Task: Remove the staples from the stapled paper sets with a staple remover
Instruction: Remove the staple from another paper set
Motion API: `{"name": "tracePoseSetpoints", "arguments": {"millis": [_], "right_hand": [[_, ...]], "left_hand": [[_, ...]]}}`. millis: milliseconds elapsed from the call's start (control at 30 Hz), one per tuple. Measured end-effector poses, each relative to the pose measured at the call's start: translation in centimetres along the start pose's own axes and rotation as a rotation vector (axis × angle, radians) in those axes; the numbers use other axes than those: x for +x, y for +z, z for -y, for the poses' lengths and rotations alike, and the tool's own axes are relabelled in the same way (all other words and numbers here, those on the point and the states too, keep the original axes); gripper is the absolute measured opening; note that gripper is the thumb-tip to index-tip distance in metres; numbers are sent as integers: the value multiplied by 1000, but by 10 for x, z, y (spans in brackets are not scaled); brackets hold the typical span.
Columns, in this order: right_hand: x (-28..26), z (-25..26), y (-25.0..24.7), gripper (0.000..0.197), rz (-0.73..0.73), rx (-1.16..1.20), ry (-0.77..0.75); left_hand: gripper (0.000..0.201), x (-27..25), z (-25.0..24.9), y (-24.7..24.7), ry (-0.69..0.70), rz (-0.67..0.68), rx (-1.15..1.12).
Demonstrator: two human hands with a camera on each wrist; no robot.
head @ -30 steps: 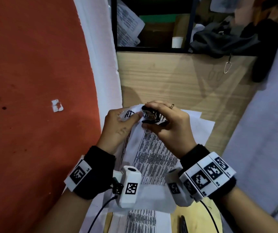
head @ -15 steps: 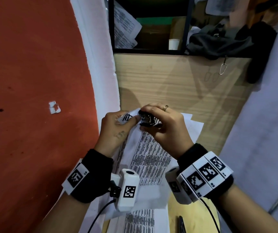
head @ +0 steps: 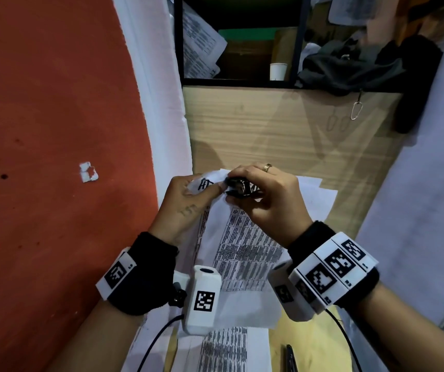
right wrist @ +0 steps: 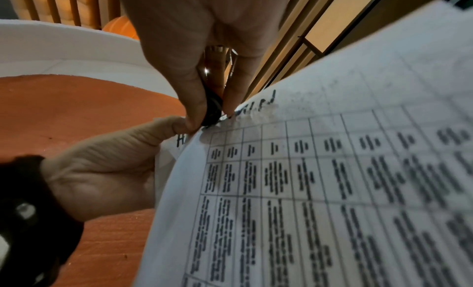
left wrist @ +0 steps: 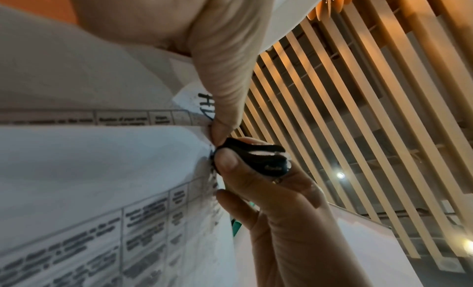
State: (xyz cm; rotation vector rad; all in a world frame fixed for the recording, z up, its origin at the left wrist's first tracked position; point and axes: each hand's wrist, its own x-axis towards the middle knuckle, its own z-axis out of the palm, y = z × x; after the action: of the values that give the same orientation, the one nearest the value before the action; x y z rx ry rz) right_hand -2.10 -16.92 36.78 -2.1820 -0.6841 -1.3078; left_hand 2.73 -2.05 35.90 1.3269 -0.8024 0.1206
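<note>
A stapled paper set [head: 242, 245] printed with a table is held up over the wooden desk [head: 255, 130]. My left hand [head: 186, 205] pinches its top left corner, beside the handwritten letters, thumb on top [left wrist: 225, 101]. My right hand [head: 266, 200] grips a black staple remover [head: 239, 187] between thumb and fingers, its jaws pressed against the paper corner [right wrist: 212, 111] right by my left thumb tip. The staple itself is hidden by the tool. In the left wrist view the staple remover [left wrist: 256, 158] looks squeezed together.
More printed sheets [head: 223, 350] lie on the desk under my wrists, and a dark pen [head: 290, 358] lies at the bottom edge. A black shelf unit [head: 242, 81] with papers, a white cup [head: 278, 71] and dark cloth stands behind. A red wall [head: 54, 157] is on the left.
Both hands and the paper corner have shifted slightly; the staple remover stays clamped at the same corner with the same grip.
</note>
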Motion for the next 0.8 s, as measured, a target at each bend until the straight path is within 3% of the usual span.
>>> {"name": "tracePoseSetpoints", "arguments": {"millis": [167,367,567,633,733,800], "right_hand": [[-3,-1,4,29,-47,130,97],[-8,1,1,34,-51,306,265],[-10,-1,5,34,-64,487,370],[-11,0,7,32,-82,460,376],[-11,2,11,29,-134,283,333],[-12,3,13,27,-171,212,327]], "left_hand": [[17,2,4,-4,-104,10,-77],[21,2,10,-4,-91,45,-132],[15,1,12,6,-60,-53,-59],[14,0,16,11,-24,-98,-13],[34,1,27,13,10,-178,112],[35,2,30,15,52,-214,214]]}}
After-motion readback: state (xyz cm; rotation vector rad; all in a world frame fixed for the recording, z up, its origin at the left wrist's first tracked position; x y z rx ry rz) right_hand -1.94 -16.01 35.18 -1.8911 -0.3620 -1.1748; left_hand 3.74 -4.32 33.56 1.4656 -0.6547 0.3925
